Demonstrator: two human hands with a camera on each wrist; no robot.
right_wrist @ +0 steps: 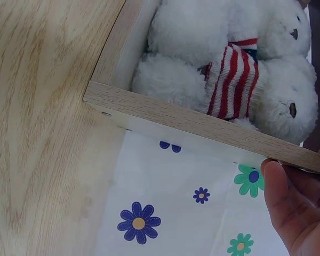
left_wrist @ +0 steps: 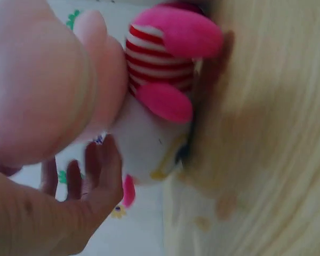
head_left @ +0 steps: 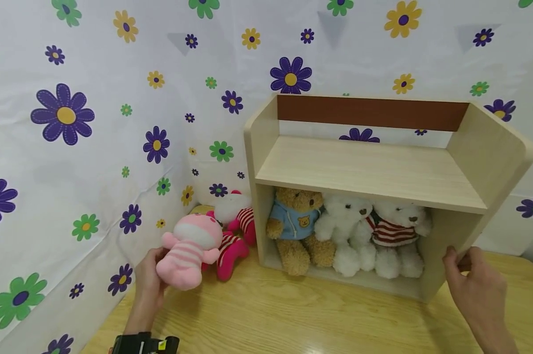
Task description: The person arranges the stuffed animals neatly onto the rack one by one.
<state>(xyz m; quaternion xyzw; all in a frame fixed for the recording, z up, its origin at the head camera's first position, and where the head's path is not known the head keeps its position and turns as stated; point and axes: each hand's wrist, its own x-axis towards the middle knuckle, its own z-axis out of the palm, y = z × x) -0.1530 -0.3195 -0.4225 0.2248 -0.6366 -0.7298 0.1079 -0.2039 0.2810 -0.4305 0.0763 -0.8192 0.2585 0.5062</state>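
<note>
A pink plush toy [head_left: 191,255] with a striped body tilts in my left hand [head_left: 149,275], which holds it from its left side. Close up in the left wrist view, the pink plush toy [left_wrist: 32,85] covers part of the hand [left_wrist: 64,213]. Behind it lies another plush toy [head_left: 233,248] with a red-striped body and bright pink limbs. My right hand [head_left: 479,285] grips the front edge of the right side panel [head_left: 454,241] of a small wooden shelf [head_left: 372,189], thumb and fingers on either side of the board.
In the shelf's lower compartment sit a brown teddy bear [head_left: 299,226] in a blue hoodie, a white bear [head_left: 348,231] and a white bear in a striped sweater [head_left: 397,233]. Another plush toy [head_left: 231,209] is partly hidden left of the shelf. Flowered sheeting [head_left: 116,196] hangs behind the wooden table [head_left: 293,314].
</note>
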